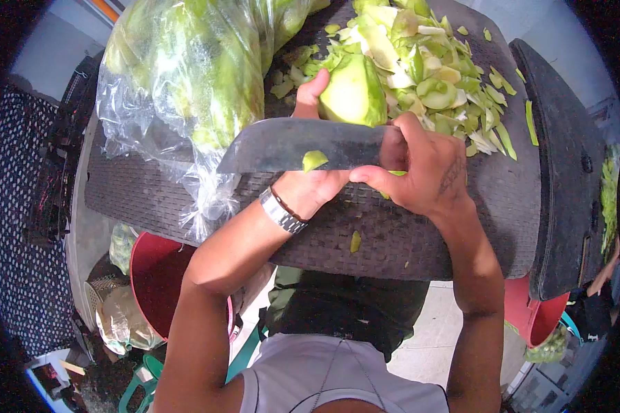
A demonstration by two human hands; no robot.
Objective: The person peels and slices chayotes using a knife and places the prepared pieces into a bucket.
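Observation:
My left hand [313, 187], palm up with a metal watch on its wrist, is closed around a pale green, partly peeled fruit [353, 91], perhaps a chayote. Its thumb presses the fruit's left side, while the knife hides most of the fingers. Gripped in my right hand [430, 165] is a large, broad-bladed knife [269, 146], held crosswise just in front of the fruit with its tip to the left. A small green peel scrap [315, 161] sticks to the blade. The knife's handle is hidden in the fist.
A tied clear plastic bag [179, 76] of green fruits stands left on the dark woven tabletop [324, 241]. Green peelings [430, 76] are heaped at the back right. Red tubs [158, 275] and filled bags sit below, with a dark chair [565, 172] to the right.

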